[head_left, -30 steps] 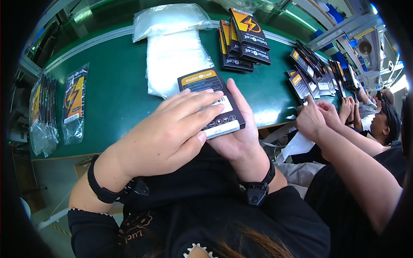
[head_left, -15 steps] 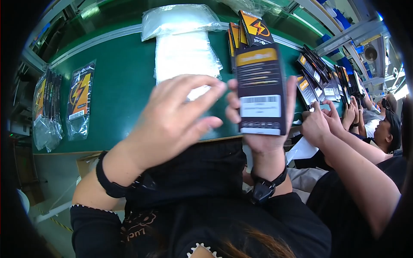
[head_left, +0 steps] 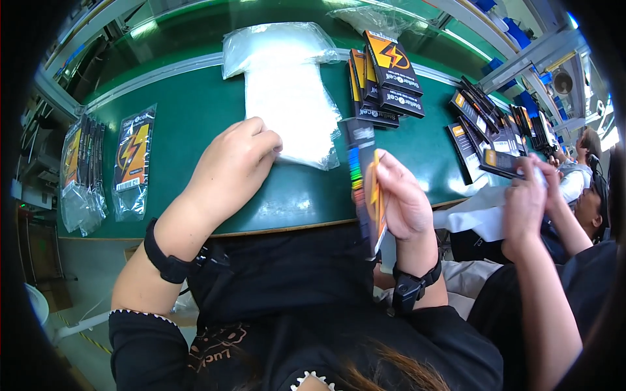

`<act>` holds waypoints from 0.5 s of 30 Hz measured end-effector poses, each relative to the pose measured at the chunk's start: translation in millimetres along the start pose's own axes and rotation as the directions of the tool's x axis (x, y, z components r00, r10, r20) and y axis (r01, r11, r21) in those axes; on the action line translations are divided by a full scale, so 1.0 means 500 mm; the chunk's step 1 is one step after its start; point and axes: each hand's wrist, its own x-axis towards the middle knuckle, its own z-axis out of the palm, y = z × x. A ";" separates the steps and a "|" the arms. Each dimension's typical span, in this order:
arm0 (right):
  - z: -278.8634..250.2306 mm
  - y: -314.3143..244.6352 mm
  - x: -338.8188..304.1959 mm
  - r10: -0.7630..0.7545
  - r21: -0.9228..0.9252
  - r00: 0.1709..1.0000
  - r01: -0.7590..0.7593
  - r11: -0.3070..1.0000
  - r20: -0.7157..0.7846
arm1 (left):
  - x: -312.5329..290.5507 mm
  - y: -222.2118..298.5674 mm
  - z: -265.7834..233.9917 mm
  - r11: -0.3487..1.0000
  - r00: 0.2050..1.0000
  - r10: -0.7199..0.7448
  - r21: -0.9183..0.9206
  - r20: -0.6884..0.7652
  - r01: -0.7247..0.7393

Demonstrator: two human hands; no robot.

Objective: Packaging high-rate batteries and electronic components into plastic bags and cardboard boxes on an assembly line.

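Observation:
My left hand (head_left: pixel 238 156) is closed, fingertips pinched at the near left corner of a stack of clear plastic bags (head_left: pixel 287 107); how many bags it grips is hidden. In my right hand (head_left: pixel 404 199) a thin black and orange box (head_left: pixel 362 189) stands nearly edge-on, blurred by motion, with a colour-striped side showing. Thumb and fingers hold its right side. Beyond that hand, more black and orange boxes (head_left: pixel 394 68) lie in a loose pile.
At the left, a bagged box (head_left: pixel 134 153) lies beside a row of bagged boxes (head_left: pixel 85 169) on the green table (head_left: pixel 189 130). To the right, a co-worker's hands (head_left: pixel 531 195) hold a dark box and white material near more boxes (head_left: pixel 466 146).
My left hand has moved from beside the box to the bag stack, its fingers closing. My right hand has lowered the box and turned it from its printed back to nearly edge-on.

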 end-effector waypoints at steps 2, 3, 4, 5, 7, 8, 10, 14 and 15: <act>0.000 0.007 -0.005 0.066 0.019 0.997 -0.067 0.998 0.037 | -0.003 0.010 -0.013 0.997 0.998 -0.053 -0.059 0.024 0.054; 0.008 0.012 -0.009 0.115 0.029 0.992 -0.117 0.993 0.054 | -0.004 0.015 -0.020 0.987 0.994 -0.088 -0.126 0.058 0.094; 0.010 0.024 -0.015 0.149 0.033 0.989 -0.148 0.988 -0.005 | -0.004 0.019 -0.025 0.972 0.988 -0.120 -0.191 0.094 0.136; 0.017 0.026 -0.014 0.176 0.047 0.979 -0.182 0.982 0.099 | -0.005 0.017 -0.026 0.972 0.988 -0.122 -0.189 0.093 0.137; 0.052 0.034 -0.012 0.249 -0.005 0.964 -0.250 0.968 0.090 | -0.006 0.012 -0.022 0.977 0.993 -0.109 -0.180 0.044 0.116; 0.053 0.041 -0.007 0.289 0.020 0.950 -0.293 0.956 0.120 | -0.007 0.012 -0.018 0.978 0.993 -0.108 -0.176 0.043 0.114; 0.063 0.050 0.005 0.301 0.022 0.943 -0.307 0.952 0.140 | -0.007 0.015 -0.011 0.997 0.989 0.009 -0.077 -0.146 -0.020; 0.079 0.052 0.025 0.205 -0.004 0.979 -0.205 0.979 0.021 | -0.017 0.021 -0.005 0.965 0.979 -0.129 -0.245 -0.155 0.088; 0.082 0.050 0.026 0.205 -0.007 0.978 -0.205 0.979 0.027 | -0.021 0.021 -0.002 0.967 0.979 -0.129 -0.241 -0.161 0.088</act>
